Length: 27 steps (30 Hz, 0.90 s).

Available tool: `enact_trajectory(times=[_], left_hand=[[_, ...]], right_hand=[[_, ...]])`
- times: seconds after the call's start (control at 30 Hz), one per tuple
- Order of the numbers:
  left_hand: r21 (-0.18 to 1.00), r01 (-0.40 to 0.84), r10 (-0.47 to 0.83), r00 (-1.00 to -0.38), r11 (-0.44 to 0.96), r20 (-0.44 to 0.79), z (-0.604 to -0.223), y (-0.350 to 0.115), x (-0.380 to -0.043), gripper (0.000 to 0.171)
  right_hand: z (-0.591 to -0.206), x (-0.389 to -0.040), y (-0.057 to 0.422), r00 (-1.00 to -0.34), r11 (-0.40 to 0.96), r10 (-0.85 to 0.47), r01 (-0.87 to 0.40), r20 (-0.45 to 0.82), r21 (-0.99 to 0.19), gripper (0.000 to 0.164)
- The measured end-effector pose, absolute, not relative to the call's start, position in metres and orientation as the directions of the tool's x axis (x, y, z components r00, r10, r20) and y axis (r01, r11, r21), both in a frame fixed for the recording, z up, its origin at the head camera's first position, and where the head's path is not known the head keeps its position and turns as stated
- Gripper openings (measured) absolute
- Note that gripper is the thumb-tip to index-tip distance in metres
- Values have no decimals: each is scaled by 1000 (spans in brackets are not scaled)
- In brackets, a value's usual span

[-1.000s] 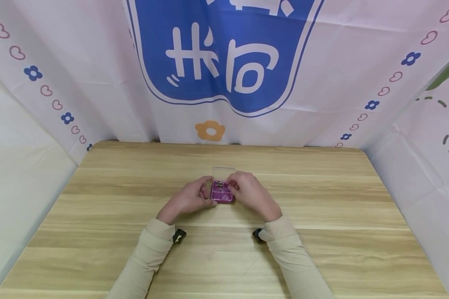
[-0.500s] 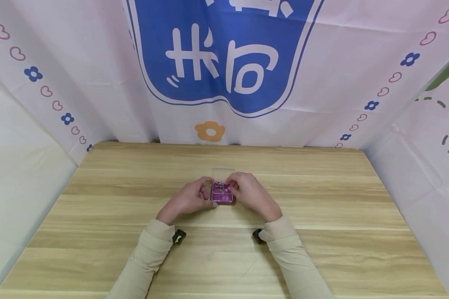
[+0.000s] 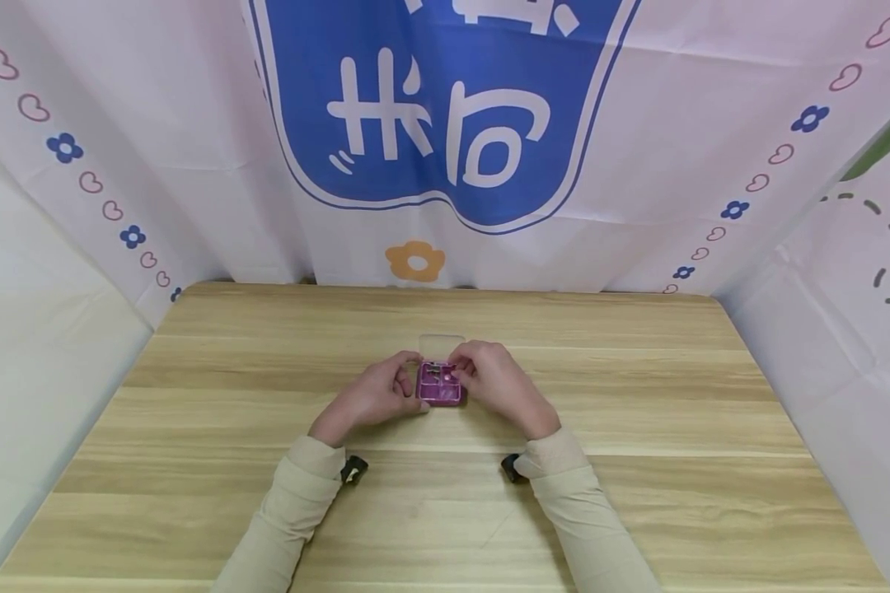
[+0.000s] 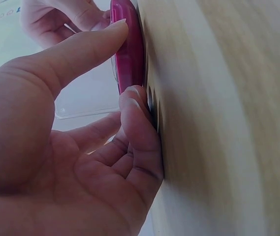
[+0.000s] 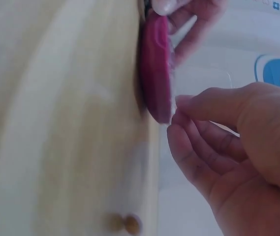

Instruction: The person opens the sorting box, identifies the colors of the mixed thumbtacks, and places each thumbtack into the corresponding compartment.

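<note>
A small magenta pill box [image 3: 441, 402] with several compartments lies on the table, its clear lid [image 3: 442, 347] raised at the back. My left hand [image 3: 378, 390] grips its left side, thumb on the near edge and fingers at the far edge. In the left wrist view the thumb [image 4: 105, 42] presses the box wall [image 4: 131, 59]. A dark metallic-looking bit [image 3: 433, 369] lies in the back left compartment. My right hand [image 3: 500, 383] has curled fingers over the back right compartment, where a small pale thing [image 3: 447, 377] shows by the fingertips. Whether they pinch it is too small to tell.
The wooden table [image 3: 638, 395] surrounds the box. A white curtain [image 3: 193, 123] with a blue printed panel [image 3: 445, 107] hangs behind its far edge. Dark wrist straps show at the left [image 3: 353, 469] and right cuffs [image 3: 512, 468].
Both hands stay almost in place around the box. The right fingertips shift slightly, and the small pale thing in the back right compartment shows more plainly than one second ago.
</note>
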<state>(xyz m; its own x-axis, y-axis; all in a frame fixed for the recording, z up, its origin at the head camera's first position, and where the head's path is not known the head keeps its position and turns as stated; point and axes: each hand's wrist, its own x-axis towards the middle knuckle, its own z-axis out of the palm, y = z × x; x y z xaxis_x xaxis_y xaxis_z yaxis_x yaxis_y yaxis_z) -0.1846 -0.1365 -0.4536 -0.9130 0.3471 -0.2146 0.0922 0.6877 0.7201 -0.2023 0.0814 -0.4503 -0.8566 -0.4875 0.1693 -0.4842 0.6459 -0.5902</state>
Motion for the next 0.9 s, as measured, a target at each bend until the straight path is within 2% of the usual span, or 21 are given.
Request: enact_trajectory(times=[0.23, 0.37, 0.53, 0.67, 0.9], left_hand=[[726, 100, 352, -913, 680, -204, -452, -138, -183, 91], [724, 105, 355, -913, 682, -202, -451, -138, -183, 90], [731, 117, 370, -909, 672, -195, -453, -139, -183, 86], [736, 113, 371, -907, 667, -197, -453, -139, -183, 84], [732, 115, 369, -908, 671, -196, -453, -138, -183, 84]], right_hand=[[-435, -207, 110, -893, 648, -407, -430, 191, -629, 17], [-429, -211, 134, -925, 672, -341, -366, 170, -643, 18], [-428, -212, 161, -948, 713, -309, -287, 81, -640, 13], [-430, -212, 175, -939, 733, -344, -261, -11, -627, 7], [-431, -210, 180, -919, 745, -376, -225, -117, -628, 6]])
